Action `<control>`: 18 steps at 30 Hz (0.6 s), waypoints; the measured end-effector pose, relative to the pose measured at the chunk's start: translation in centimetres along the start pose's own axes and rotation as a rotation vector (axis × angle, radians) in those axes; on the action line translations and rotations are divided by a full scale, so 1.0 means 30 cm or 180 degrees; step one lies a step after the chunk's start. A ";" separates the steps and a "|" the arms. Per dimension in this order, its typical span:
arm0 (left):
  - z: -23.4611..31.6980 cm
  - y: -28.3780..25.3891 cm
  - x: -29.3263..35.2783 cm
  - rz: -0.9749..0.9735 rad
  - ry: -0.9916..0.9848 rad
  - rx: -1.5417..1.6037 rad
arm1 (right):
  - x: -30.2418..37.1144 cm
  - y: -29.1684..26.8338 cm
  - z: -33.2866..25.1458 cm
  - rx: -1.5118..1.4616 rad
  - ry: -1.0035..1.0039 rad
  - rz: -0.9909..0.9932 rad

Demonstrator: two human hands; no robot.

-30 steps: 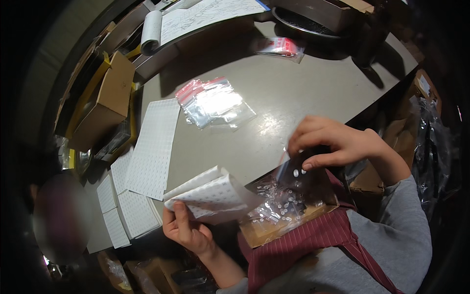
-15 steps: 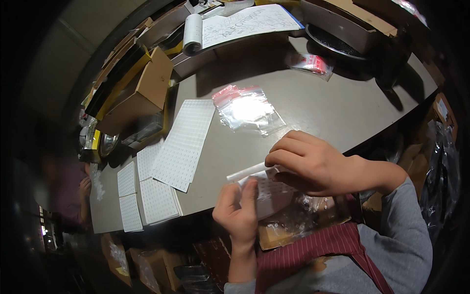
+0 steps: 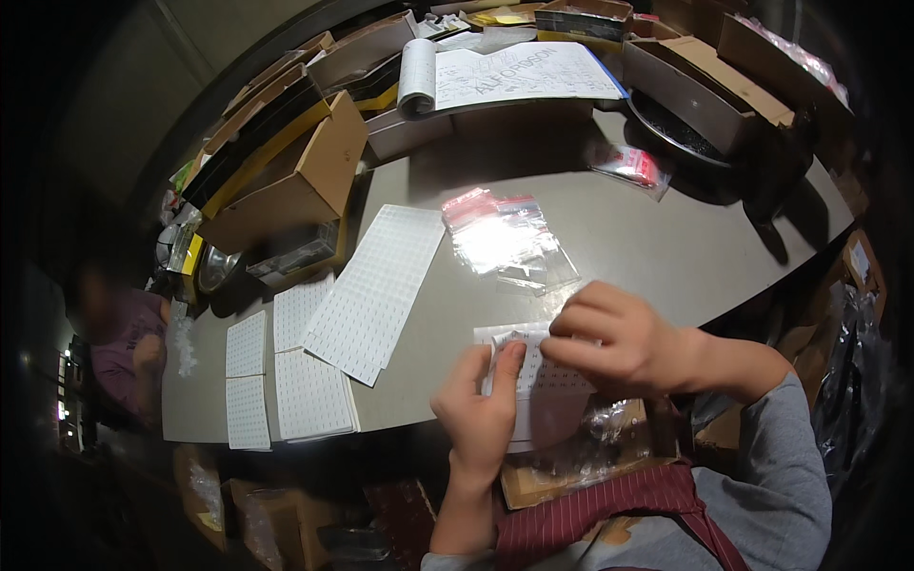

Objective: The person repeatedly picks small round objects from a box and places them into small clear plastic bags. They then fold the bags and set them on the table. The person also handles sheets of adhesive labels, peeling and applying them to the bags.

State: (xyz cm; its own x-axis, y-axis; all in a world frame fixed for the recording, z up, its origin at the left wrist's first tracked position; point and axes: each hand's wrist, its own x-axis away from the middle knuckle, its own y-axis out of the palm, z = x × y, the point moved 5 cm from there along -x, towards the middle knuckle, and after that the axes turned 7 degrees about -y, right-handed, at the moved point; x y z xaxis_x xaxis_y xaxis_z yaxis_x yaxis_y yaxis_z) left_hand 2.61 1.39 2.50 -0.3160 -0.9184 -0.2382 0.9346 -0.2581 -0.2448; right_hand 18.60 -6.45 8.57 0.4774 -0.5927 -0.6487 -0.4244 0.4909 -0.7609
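Note:
A white sticker sheet (image 3: 550,379) printed with rows of small marks is held up over the table's near edge. My left hand (image 3: 479,404) grips its left side, thumb lying on the front. Curled fingers of my right hand (image 3: 624,341) pinch at the sheet's upper part; what lies between those fingertips is hidden. A pinkish-white sheet part (image 3: 552,419) hangs below the printed rows. Beyond my hands, clear zip bags (image 3: 505,238) with red strips lie in a loose pile. More long sticker sheets (image 3: 376,290) rest left of the bags, beside shorter stacked sheets (image 3: 314,390).
Cardboard boxes (image 3: 295,181) line the table's left and far sides. A paper pad (image 3: 514,76) lies at the back, with a red-and-clear packet (image 3: 630,167) to its right. An open carton (image 3: 581,457) with clear plastic sits below my hands. Another person (image 3: 129,343) is at far left.
The sheet has tipped so more of its printed rows face me. My right hand has shifted slightly down along it, fingers more tightly curled. The whole view has swung slightly.

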 end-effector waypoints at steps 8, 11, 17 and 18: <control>-0.062 -0.002 -0.065 -0.0270 -0.0429 0.0100 | 0.018 0.073 0.361 -0.0853 0.0760 -0.0637; -0.089 -0.027 -0.053 -0.0180 -0.0496 0.0137 | 0.084 0.084 0.351 -0.0527 0.1523 -0.1023; -0.091 -0.002 -0.043 -0.0157 -0.0435 0.0559 | 0.161 -0.055 0.395 -0.0657 0.2380 -0.0650; -0.086 0.002 -0.044 -0.0152 -0.0416 0.0659 | 0.149 -0.065 0.408 -0.0755 0.2424 -0.0609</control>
State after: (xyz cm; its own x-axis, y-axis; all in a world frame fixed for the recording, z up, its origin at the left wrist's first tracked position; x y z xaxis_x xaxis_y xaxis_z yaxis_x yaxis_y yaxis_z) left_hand 2.65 3.38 0.37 -0.3494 -0.9312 -0.1040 0.9369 -0.3457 -0.0518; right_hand 30.99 -2.23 6.95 -0.0591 -0.9655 -0.2536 -0.5807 0.2399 -0.7780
